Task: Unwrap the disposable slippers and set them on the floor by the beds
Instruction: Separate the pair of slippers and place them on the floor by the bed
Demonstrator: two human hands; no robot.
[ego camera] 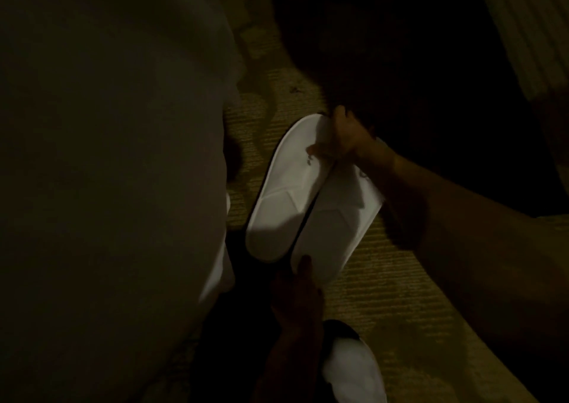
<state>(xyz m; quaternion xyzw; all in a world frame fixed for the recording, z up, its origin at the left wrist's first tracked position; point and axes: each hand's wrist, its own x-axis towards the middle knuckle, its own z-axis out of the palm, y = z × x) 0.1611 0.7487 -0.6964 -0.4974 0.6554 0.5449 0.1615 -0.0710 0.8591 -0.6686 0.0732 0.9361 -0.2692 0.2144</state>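
Two white disposable slippers lie side by side on the patterned carpet, unwrapped. The left slipper (pixel 283 193) and the right slipper (pixel 335 221) touch along their inner edges. My right hand (pixel 341 139) grips the far ends of both slippers, fingers pinched over their toe parts. At the near end, my left hand (pixel 300 292) reaches up from below, with its thumb resting on the heel of the right slipper. The room is very dark.
A bed with pale bedding (pixel 107 172) fills the left side, its edge right beside the slippers. A white shoe or sock (pixel 351 368) shows at the bottom. A dark shadow covers the carpet (pixel 385 295) at upper right, with striped fabric (pixel 529 27) at the far right.
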